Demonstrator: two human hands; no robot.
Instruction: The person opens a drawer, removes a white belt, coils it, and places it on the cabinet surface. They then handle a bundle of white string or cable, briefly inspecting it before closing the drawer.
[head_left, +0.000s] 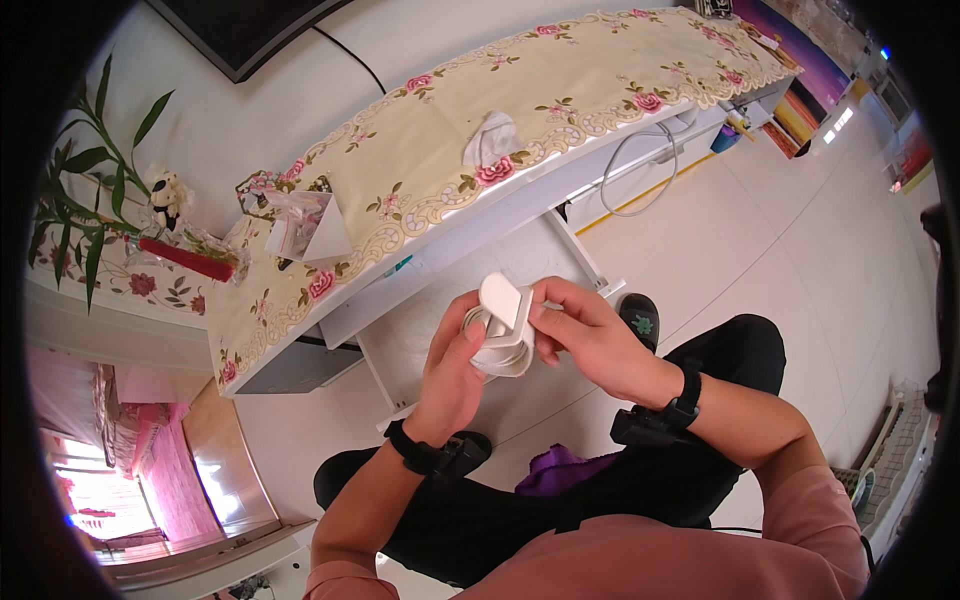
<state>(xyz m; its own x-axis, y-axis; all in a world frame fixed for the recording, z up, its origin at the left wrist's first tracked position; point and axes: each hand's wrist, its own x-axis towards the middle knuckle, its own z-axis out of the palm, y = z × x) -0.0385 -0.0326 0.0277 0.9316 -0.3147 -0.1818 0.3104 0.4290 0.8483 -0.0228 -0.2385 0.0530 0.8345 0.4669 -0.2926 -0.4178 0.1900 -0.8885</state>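
A coiled white strap (504, 358), which looks like a rolled belt with an angular white buckle, is held up in front of me. My left hand (455, 367) grips its coil, the thumb pressed on the near left side. At the coil's right edge, my right hand (592, 330) pinches the buckle side between thumb and fingers. A flat, rounded white end (500, 300) sticks up from the top of the roll. Beneath both hands is a pulled-out white drawer (536, 251), its inside partly covered by them.
A floral cloth (442, 112) covers the long cabinet, with a crumpled white cloth (493, 139) near its edge. A white box (319, 229) with plastic bags stands by the plant (112, 176). A grey cable loop (606, 184) hangs below. A purple cloth (559, 472) lies between my legs.
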